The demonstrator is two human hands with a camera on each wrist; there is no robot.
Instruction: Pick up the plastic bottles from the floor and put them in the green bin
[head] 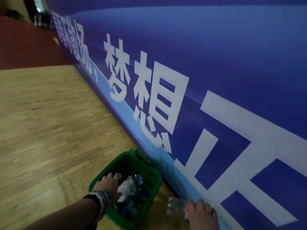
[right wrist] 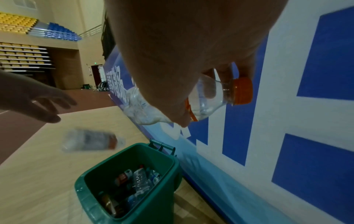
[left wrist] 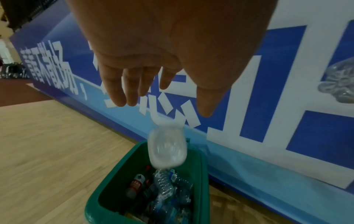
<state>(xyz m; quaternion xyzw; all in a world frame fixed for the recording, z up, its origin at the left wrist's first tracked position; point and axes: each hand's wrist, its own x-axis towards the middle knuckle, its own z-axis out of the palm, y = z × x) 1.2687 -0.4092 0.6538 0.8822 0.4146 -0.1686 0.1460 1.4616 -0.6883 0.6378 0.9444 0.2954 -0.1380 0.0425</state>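
The green bin (head: 153, 173) stands on the wooden floor against the blue banner, with several plastic bottles (left wrist: 164, 186) inside. My left hand (head: 109, 181) hovers over its opening, fingers (left wrist: 114, 94) spread and holding nothing. Just below it a clear bottle (left wrist: 166, 150) is in the air above the bin, blurred, also seen from the side as the falling bottle (right wrist: 91, 141). My right hand (head: 201, 208) is to the right of the bin and grips a crushed clear bottle (head: 175, 208) together with an orange-capped bottle (right wrist: 241, 91).
A tall blue banner wall (head: 216, 63) with large white characters runs along the right, touching the bin. Open wooden floor (head: 49, 130) lies to the left, dark red floor (head: 25, 47) beyond it. Stadium seating (right wrist: 23, 45) and a doorway are far behind.
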